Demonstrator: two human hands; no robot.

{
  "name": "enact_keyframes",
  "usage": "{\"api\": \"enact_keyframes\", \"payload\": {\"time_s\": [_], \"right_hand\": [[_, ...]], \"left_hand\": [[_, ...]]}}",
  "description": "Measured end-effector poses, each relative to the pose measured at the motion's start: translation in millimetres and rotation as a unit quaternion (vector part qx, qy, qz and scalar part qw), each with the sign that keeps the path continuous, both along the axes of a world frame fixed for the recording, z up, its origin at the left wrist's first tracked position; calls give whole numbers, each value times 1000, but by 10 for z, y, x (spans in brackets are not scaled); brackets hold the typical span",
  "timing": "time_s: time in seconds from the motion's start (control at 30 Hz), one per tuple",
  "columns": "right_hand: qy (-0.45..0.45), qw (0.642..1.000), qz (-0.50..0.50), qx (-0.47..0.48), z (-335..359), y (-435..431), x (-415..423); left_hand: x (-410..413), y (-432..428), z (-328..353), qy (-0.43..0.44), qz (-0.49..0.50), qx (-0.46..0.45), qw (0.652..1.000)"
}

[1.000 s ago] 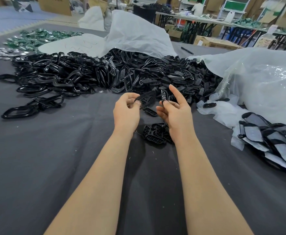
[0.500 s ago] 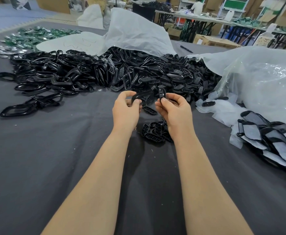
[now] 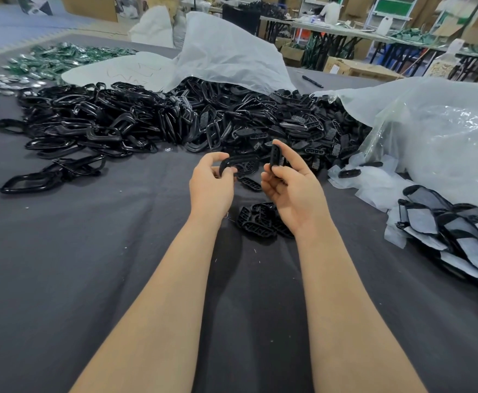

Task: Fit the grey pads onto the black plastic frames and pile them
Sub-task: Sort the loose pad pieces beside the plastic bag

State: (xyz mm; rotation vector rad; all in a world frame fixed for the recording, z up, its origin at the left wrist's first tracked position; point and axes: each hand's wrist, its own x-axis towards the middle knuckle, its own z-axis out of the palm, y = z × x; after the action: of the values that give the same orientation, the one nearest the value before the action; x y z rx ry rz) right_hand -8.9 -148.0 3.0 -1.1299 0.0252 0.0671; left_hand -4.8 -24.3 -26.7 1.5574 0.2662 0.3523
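Note:
My left hand (image 3: pixel 210 184) grips a black plastic frame (image 3: pixel 242 163) by its rounded end, held above the dark cloth. My right hand (image 3: pixel 291 185) pinches a small black slotted piece (image 3: pixel 276 155) upright between thumb and forefinger, a little apart from the frame. Below my hands lies a small heap of black slotted pieces (image 3: pixel 261 221), and one more loose piece (image 3: pixel 250 184) sits between my hands. A stack of black frames with grey pads (image 3: pixel 458 236) lies at the right.
A large pile of black frames and slotted parts (image 3: pixel 175 120) spreads across the table behind my hands. White plastic bags (image 3: pixel 444 137) lie at the right and back. Green parts (image 3: pixel 62 58) sit at the far left. A pen (image 3: pixel 312 81) lies beyond the pile.
My hands have drawn apart. The right hand has turned palm up and lifted the small piece away from the frame in the left hand.

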Motion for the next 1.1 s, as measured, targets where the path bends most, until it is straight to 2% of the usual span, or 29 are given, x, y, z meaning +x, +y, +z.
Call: {"api": "enact_keyframes", "payload": {"time_s": [0.2,0.53,0.63,0.8,1.1], "right_hand": [[25,994,29,103,9,-20,-13],[29,993,17,113,0,-34,-7],[11,998,4,65,3,-27,-8],[-19,993,-75,-87,-48,27,5],[-36,983,-129,-123,-76,11,29]], "left_hand": [[-2,-2,-11,2,0,-4,1000],[-2,7,-3,9,-1,3,1000],[-8,5,4,9,-1,4,1000],[-7,6,11,11,-2,6,1000],[-23,-2,31,-4,-16,9,1000]]}}
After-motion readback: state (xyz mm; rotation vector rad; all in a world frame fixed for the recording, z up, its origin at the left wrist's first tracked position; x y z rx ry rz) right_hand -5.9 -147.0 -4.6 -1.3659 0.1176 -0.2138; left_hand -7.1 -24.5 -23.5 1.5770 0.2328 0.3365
